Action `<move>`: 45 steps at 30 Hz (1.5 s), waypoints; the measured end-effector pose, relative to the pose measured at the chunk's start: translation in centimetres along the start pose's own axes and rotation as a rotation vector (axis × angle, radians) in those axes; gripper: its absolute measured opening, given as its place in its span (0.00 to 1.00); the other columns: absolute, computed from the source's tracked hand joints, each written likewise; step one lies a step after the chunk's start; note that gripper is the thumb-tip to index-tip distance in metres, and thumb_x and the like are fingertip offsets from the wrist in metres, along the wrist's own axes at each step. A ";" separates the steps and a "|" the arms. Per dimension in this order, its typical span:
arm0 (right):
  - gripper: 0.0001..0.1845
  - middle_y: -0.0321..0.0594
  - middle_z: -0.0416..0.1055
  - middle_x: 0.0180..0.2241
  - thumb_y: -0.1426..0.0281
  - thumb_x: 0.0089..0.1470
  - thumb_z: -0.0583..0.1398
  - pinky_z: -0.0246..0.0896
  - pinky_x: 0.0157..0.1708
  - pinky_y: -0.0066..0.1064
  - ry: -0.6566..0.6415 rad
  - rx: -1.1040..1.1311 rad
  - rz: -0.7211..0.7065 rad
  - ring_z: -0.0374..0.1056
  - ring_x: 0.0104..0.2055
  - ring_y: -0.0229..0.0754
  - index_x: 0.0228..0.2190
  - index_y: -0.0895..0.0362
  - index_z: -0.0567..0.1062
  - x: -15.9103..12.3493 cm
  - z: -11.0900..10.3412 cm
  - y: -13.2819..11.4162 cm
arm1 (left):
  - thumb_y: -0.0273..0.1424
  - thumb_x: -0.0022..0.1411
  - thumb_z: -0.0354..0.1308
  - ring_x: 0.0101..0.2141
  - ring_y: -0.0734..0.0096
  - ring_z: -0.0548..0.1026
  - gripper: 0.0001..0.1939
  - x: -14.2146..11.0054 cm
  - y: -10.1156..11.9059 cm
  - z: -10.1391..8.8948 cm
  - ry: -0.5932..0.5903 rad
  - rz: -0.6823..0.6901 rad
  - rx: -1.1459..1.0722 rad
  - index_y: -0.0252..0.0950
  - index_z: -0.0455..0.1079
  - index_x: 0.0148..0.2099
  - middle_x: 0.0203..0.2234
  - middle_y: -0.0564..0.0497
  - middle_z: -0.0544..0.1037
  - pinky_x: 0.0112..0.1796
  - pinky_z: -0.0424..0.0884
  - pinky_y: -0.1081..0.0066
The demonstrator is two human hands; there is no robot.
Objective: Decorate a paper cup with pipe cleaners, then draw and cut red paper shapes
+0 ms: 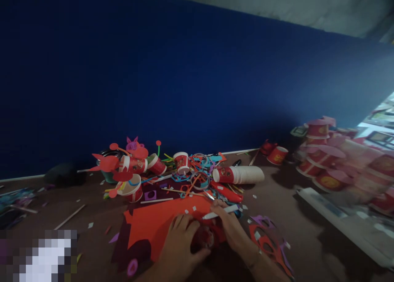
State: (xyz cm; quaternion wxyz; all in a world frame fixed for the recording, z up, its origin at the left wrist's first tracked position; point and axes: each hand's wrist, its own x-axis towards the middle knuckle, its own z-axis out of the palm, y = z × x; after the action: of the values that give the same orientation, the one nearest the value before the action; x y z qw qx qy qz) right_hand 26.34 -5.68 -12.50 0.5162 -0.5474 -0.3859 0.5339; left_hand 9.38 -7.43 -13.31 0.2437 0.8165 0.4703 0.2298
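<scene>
My left hand (184,237) curves around a shadowed red paper cup (207,237), fingers on the far side and thumb on the near side. Much of the cup is in shade or behind my hands. My right hand (227,221), just right of the cup, is closed on a white marker (226,211) that points left. A shiny metal tip (209,196) shows just beyond my right fingers; I cannot tell what it belongs to. Below my hands lies an orange-red paper sheet (150,220) with a curved cut-out, on darker paper.
Paper cups with paper cutouts (132,165) stand at the back left. A stack of cups (246,175) lies right of centre. Cut scraps (267,241) lie at right. Cups with pink paper (329,163) fill the far right, near a pale tray (326,216). A blue partition (184,76) rises behind.
</scene>
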 end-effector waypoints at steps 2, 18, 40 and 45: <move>0.12 0.29 0.54 0.18 0.65 0.41 0.57 0.51 0.23 0.28 -0.012 0.008 0.018 0.50 0.22 0.36 0.18 0.53 0.57 -0.1 0.1 -0.3 | 0.38 0.47 0.66 0.49 0.52 0.67 0.21 0.2 0.1 0.3 -0.011 -0.026 0.024 0.42 0.72 0.45 0.47 0.48 0.73 0.50 0.63 0.53; 0.13 0.28 0.55 0.16 0.66 0.43 0.59 0.48 0.23 0.28 -0.037 0.016 0.020 0.50 0.21 0.35 0.16 0.54 0.60 0.0 -0.1 0.2 | 0.31 0.46 0.64 0.49 0.53 0.67 0.20 0.2 -0.1 1.1 0.035 -0.031 0.034 0.37 0.70 0.45 0.46 0.45 0.73 0.51 0.64 0.55; 0.15 0.27 0.53 0.16 0.63 0.50 0.55 0.50 0.22 0.26 0.041 -0.682 -0.240 0.52 0.21 0.35 0.18 0.53 0.56 -2.8 -0.4 1.3 | 0.39 0.53 0.63 0.46 0.55 0.67 0.16 0.2 -0.2 1.4 0.077 0.039 -0.032 0.39 0.70 0.43 0.42 0.46 0.72 0.48 0.63 0.55; 0.15 0.28 0.53 0.17 0.63 0.50 0.54 0.50 0.22 0.26 0.010 -0.694 -0.265 0.52 0.21 0.35 0.18 0.53 0.56 -2.6 -0.2 1.4 | 0.37 0.54 0.62 0.45 0.57 0.67 0.13 0.2 -0.1 1.4 0.078 0.026 -0.045 0.39 0.70 0.41 0.41 0.47 0.72 0.47 0.63 0.57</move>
State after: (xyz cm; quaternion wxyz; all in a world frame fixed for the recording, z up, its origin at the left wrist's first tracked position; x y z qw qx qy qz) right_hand 26.01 -8.52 -13.41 0.3666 -0.6376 -0.6089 0.2971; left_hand 10.31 -7.43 -14.44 0.2406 0.8072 0.4634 0.2752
